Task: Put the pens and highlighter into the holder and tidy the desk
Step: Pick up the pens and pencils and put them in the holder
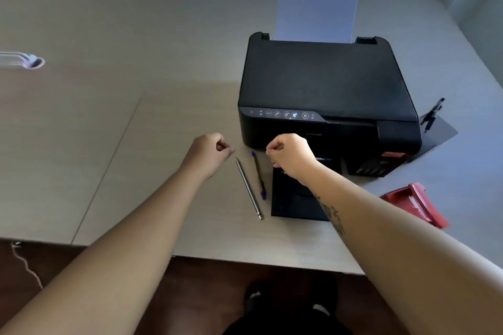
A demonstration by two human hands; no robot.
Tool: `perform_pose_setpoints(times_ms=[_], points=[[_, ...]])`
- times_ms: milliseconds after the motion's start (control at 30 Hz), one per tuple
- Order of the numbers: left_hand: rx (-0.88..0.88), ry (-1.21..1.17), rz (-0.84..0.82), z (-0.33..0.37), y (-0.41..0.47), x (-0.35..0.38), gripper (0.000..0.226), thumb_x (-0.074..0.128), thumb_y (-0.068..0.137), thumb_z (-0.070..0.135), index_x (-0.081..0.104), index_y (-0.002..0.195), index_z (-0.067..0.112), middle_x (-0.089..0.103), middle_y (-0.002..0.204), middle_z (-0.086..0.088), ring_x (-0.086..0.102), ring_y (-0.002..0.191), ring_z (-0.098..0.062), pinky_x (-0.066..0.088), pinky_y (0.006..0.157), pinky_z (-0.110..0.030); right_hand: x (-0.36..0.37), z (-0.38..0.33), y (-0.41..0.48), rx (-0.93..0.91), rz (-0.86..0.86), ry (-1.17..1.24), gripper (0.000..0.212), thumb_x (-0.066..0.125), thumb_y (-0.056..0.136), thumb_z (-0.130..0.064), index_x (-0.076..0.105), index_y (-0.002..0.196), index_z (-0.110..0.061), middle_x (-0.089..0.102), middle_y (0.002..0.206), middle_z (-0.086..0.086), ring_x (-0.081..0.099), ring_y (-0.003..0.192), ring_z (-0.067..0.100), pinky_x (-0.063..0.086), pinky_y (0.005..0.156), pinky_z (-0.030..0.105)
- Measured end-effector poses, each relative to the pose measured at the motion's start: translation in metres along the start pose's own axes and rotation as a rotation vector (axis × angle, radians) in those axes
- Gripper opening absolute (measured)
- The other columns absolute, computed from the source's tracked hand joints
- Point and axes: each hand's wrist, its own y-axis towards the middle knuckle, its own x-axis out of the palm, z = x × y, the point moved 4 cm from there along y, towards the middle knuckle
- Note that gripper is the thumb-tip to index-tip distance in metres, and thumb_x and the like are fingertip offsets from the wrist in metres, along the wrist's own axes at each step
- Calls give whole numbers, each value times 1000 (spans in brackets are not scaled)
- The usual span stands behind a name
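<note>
Right now I have both hands out over the desk (109, 122) in loose fists, neither one grasping anything: the left hand (211, 153) curled just left of the pens, the right hand (290, 156) curled just right of them, in front of the black printer (326, 84). Between the two hands lie the silver pen (249, 189) and the purple pen (258, 175), side by side and nearly parallel, long axes running from the far tips near my knuckles back toward the desk's near edge, leaning slightly right. The silver one sits closer to my left hand, the purple one closer to my right, beside the printer's output tray (296, 198). The silver pen is slim and metallic; the purple one is dark-barrelled with purple ends. I see no holder or highlighter that I can identify; a red object (416, 202) lies well off to the right.
</note>
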Motion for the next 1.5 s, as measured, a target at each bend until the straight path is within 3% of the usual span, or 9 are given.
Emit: perform_pose_setpoints(times_ms=[267, 467, 600, 767, 967, 1100, 1200, 1333, 1500], points=[[-234, -22, -18, -52, 21, 72, 26, 70, 84, 34, 68, 86, 8, 70, 92, -13, 64, 90, -30, 41, 67, -27, 66, 20, 25, -15, -52, -337, 16, 55, 92, -12, 69, 97, -5, 70, 99, 17, 66, 91, 32, 51, 76, 31], [-292, 13, -14, -61, 35, 89, 36, 71, 80, 39, 63, 68, 6, 68, 79, -17, 66, 85, -35, 42, 60, -32, 83, 21, 44, -12, -67, -494, 22, 48, 93, -8, 62, 107, 2, 64, 109, 22, 61, 102, 36, 39, 71, 30], [-317, -7, -17, -63, 36, 88, 28, 72, 80, 31, 65, 70, 6, 70, 81, -16, 67, 83, -33, 41, 62, -28, 93, 17, 46, 22, -54, -647, 23, 51, 91, -1, 61, 112, -2, 65, 114, 18, 65, 106, 30, 52, 79, 33], [-378, 6, -16, -73, 31, 76, 16, 68, 77, 18, 69, 79, 2, 70, 87, -16, 67, 82, -33, 49, 65, -30, 97, 17, 46, 40, -85, -700, 24, 49, 93, -3, 58, 115, 2, 61, 120, 21, 62, 112, 32, 52, 84, 34], [-385, 93, -31, -86, 27, 61, 13, 64, 77, 12, 68, 88, 7, 66, 96, -13, 66, 88, -34, 48, 65, -30, 102, 14, 44, 73, -153, -544, 23, 60, 87, -18, 63, 102, 0, 60, 90, 14, 52, 76, 26, 33, 49, 24], [-327, 116, -25, -90, 18, 50, 13, 64, 72, 13, 68, 78, 2, 66, 88, -17, 62, 76, -31, 41, 60, -27, 90, 2, 39, 70, -120, -260, 12, 66, 82, -14, 64, 89, -5, 60, 84, 10, 55, 74, 22, 50, 68, 33], [-269, 2, 43, -83, 13, 25, 7, 68, 70, 13, 68, 71, 7, 61, 74, -14, 50, 68, -26, 40, 61, -28, 73, -15, 34, 61, -56, -97, 16, 69, 78, -13, 66, 92, -5, 67, 86, 10, 58, 71, 20, 55, 66, 33], [-187, -195, 99, -54, 13, -25, 8, 70, 70, 16, 69, 74, 9, 68, 69, -5, 62, 64, -20, 43, 56, -24, 44, -44, 27, -2, -12, 30, 15, 66, 78, -12, 67, 91, -5, 66, 83, 6, 57, 69, 18, 49, 60, 26], [-32, -364, 129, 8, 23, -83, 7, 70, 75, 15, 68, 80, 10, 74, 78, -10, 73, 72, -24, 56, 78, -35, 1, -81, 21, -92, 21, 143, 3, 67, 77, -16, 64, 78, -16, 67, 74, 4, 64, 67, 23, 59, 74, 42]])
